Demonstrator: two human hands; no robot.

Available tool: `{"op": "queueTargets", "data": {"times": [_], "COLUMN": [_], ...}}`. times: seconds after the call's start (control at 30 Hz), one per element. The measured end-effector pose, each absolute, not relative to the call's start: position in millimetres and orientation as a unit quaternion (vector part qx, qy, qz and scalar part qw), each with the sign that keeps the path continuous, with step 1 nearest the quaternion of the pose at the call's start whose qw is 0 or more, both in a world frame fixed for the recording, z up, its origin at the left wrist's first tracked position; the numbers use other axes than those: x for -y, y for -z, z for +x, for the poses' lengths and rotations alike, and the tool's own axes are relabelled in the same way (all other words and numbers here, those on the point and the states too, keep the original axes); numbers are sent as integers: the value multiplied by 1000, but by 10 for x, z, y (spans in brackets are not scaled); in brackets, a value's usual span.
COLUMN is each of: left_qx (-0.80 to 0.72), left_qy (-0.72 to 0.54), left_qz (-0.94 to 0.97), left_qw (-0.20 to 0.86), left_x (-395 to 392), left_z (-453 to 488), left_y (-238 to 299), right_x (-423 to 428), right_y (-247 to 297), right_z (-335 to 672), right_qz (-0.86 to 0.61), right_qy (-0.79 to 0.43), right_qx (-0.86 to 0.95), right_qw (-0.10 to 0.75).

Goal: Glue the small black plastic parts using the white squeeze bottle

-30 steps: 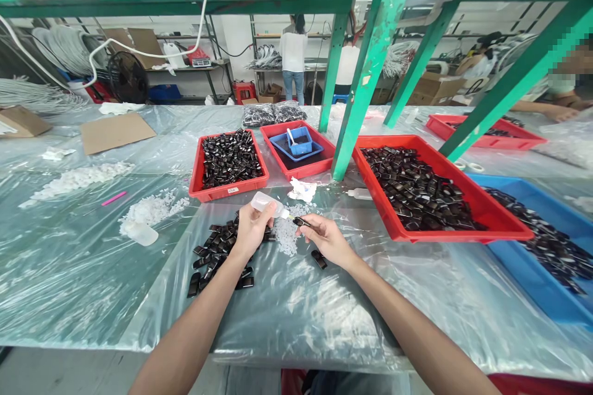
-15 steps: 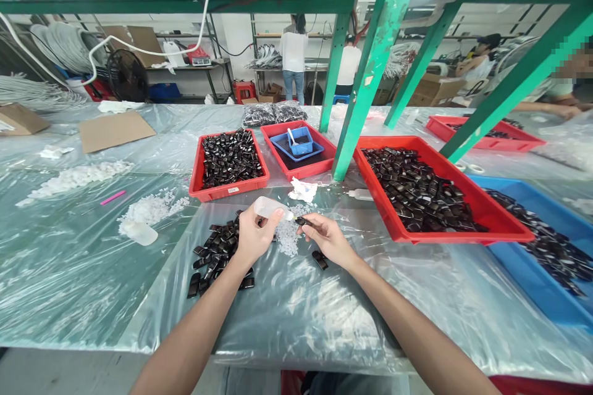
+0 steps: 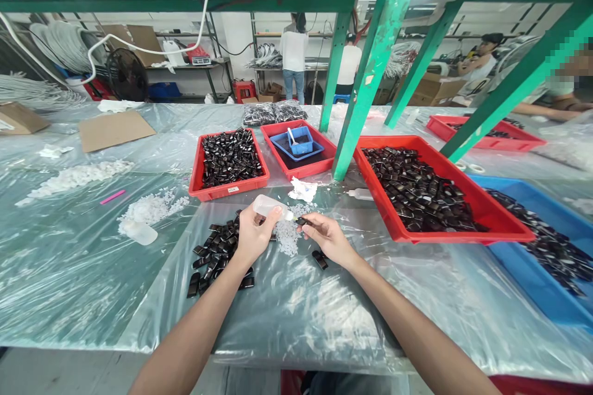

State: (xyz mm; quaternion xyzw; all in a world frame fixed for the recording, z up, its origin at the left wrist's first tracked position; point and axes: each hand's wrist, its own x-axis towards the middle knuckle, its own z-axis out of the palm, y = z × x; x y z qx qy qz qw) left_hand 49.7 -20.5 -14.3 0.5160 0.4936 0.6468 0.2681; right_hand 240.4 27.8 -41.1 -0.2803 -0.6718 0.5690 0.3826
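I have the left hand [image 3: 254, 234] gripping a bottle [image 3: 265, 202], its tip just beside the part [image 3: 301, 221] my right hand [image 3: 330, 241] pinches, between a pile [image 3: 217, 254] left and a tray [image 3: 445, 237] right.

Just below frame centre, holding a translucent bottle [image 3: 269, 206] in the left hand [image 3: 254, 233], pointing it at a small black piece [image 3: 301, 221] pinched in the right hand [image 3: 328, 239], near a dark heap [image 3: 221, 242] at lower left of centre.
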Motion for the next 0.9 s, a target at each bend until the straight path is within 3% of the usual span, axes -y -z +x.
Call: {"op": "queueTargets", "data": {"times": [0.53,0.9], "left_qx": [-508,-495], "left_qy": [-621,-652], "left_qz": [559,508], "left_qw": [208,269], "left_x": [236,194], "left_z": [495,502], "left_y": [165,146], "right_x": [-288,-300], "right_y": [423,445], "right_z": [2404,2405], "right_qz": [-287,-285], "right_qy": [-564,-568], "right_qx": [671,667], "right_qw": [387,389]}}
